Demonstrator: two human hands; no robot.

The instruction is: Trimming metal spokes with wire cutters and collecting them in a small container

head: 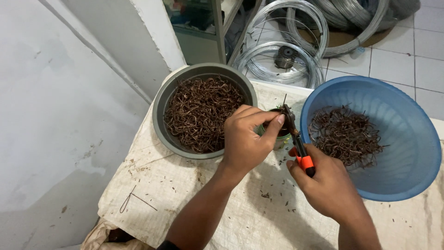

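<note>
Orange-handled pliers point(298, 150) gripped in right hand point(329, 187), left hand point(247, 139) pinching wire at plier tips, grey bowl point(163, 109) left of pliers, blue basin point(416, 153) right.

a cloth-covered table point(222, 217) carries a grey bowl point(162, 111) and blue basin point(407, 153).

Left hand point(245, 139) raised, fingers point(266, 121) pinched together, right hand point(326, 185) fisted (thumb on top), forearms converging.
</note>
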